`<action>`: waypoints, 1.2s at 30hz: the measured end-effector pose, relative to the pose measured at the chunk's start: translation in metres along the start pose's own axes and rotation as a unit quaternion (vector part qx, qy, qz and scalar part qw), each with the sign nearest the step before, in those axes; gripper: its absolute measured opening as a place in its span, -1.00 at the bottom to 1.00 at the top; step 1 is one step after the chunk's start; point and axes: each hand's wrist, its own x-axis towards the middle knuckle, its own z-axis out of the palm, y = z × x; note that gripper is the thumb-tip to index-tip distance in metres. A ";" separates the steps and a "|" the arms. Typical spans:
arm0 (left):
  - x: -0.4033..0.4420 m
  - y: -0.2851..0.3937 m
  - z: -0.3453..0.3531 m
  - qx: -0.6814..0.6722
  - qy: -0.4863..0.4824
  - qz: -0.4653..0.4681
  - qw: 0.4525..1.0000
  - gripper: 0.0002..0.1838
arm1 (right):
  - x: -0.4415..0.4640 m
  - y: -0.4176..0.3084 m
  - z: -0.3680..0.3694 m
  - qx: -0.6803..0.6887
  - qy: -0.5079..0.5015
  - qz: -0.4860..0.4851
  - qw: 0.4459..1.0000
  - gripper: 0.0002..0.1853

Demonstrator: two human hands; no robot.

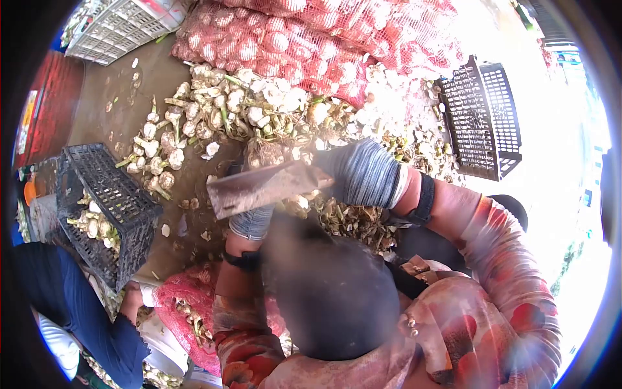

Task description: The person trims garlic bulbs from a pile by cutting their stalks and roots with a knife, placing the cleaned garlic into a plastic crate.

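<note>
While the right hand (363, 172), in a grey-blue glove, grips the near end of a broad blade (259, 189), the left hand (251, 222), also gloved, sits partly behind that blade; its fingers are too hidden to tell whether they hold anything. Just past the blade, a heap of garlic bulbs (220, 107), some with green stalks, spreads over the brown ground (110, 104), loose bulbs trailing off its left edge. Along the heap's far edge lie red mesh sacks (278, 42) filled with bulbs. Beside its right edge stands a black crate with slotted sides (470, 123). Left of the hands, a second black crate (133, 194) has bulbs in it, and a pale crate (123, 29) is at the far left. Nearer, another person's dark blue sleeve (65, 285) shows beside a red mesh bag (175, 292).
</note>
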 end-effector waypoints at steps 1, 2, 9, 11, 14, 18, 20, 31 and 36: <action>-0.004 0.004 -0.005 0.009 -0.003 0.012 1.000 -0.64 | 0.000 -0.003 0.000 0.000 0.000 0.001 1.000 -0.73; -0.008 0.008 -0.007 0.008 -0.005 0.012 1.000 -0.64 | 0.003 -0.007 -0.001 -0.026 -0.037 0.026 0.999 -0.73; -0.001 0.051 -0.030 -0.009 0.027 0.005 1.000 -0.70 | 0.001 0.013 0.031 -0.023 -0.011 0.020 0.999 -0.76; 0.003 0.052 -0.022 0.005 0.021 0.009 1.000 -0.70 | 0.002 0.017 0.032 -0.050 -0.022 0.047 0.997 -0.73; 0.006 0.051 -0.024 -0.001 -0.091 -0.022 0.996 -0.67 | 0.006 0.035 0.048 -0.048 0.015 0.032 0.998 -0.73; 0.033 0.094 -0.041 -0.224 0.085 -0.053 0.969 -0.61 | 0.020 0.082 0.075 0.026 -0.040 0.226 0.973 -0.72; 0.033 0.113 -0.086 -0.252 0.124 -0.098 0.955 -0.60 | 0.009 0.130 0.083 -0.020 -0.008 0.244 0.970 -0.64; 0.017 -0.006 -0.109 -0.217 0.135 -0.322 0.911 -0.51 | -0.022 0.105 0.081 0.045 0.051 0.244 0.967 -0.50; 0.030 -0.019 0.000 -0.175 0.007 -0.465 0.868 -0.47 | -0.022 0.076 0.070 0.045 -0.021 0.252 0.966 -0.52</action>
